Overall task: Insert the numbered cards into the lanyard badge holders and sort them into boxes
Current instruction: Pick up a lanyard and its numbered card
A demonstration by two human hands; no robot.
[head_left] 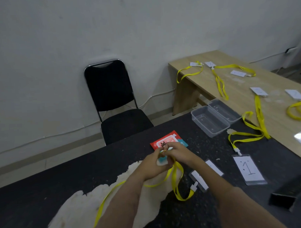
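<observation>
1. Two bare forearms reach out from the bottom edge over a dark table (30, 203) with a worn pale patch (78, 210).
2. Left hand (155, 165) and right hand (179, 153) meet just in front of a red packet (164, 141). Both have their fingers curled, pinching a yellow lanyard (174, 181) between them. Something pale sits in the left hand; I cannot tell what.
3. That lanyard loops down onto the table, where its white clip meets a badge holder (200, 181) beside the right forearm.
4. Farther right, a second badge holder (256, 182) lies flat with a card marked 1 (249, 168) inside.
5. Two clear boxes (209, 121) stand side by side beyond it, touching.
6. More lanyards and cards lie on a wooden table (205, 81); a black chair (115, 101) stands by the wall.
</observation>
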